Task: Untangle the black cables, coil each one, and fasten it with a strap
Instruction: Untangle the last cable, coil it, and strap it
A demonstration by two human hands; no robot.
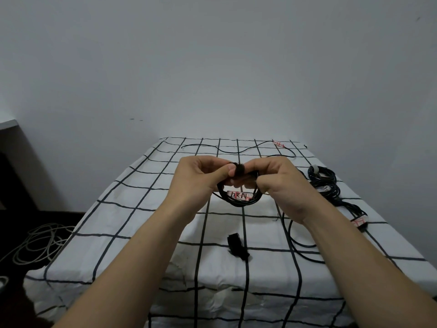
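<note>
Two hands: both are up over the checked cloth (pixel 142 209), meeting at the top of one small coil (pixel 238 202).
Left hand (pixel 198 176): fingers curled, thumb and forefinger pinching the black strap (pixel 239 171) where it crosses the bundle.
Right hand (pixel 274 178): curled round the coil's right shoulder, squeezing the turns together.
Coil position: in the air between my hands, hanging below them, with a white tag (pixel 239 195) of handwriting on its lower arc.
Strap state: a dark band sits over the top of the coil. My fingers hide its end, so I cannot tell if it is pressed down.
Feel, I reckon: light, thin and springy. The turns will want to fan out the moment my grip slackens, and the sheath looks smooth, so probably slippery.
Where to hold: tight against the strap on both sides, pinching every turn flat. Holding the dangling bottom would let the top splay.
Strap handling: soft and limp, likely hook-and-loop, so I'd pull it taut before pressing the overlap.
Done pile: the bundled cables (pixel 322 175) lie at the right edge of the cloth.
To do: a far loose cable (pixel 227 151) snakes across the back of the cloth. A near loose cable (pixel 295 242) loops by my right forearm.
Spares: the spare straps (pixel 237 248) lie on the cloth, nearer me than the coil.
</note>
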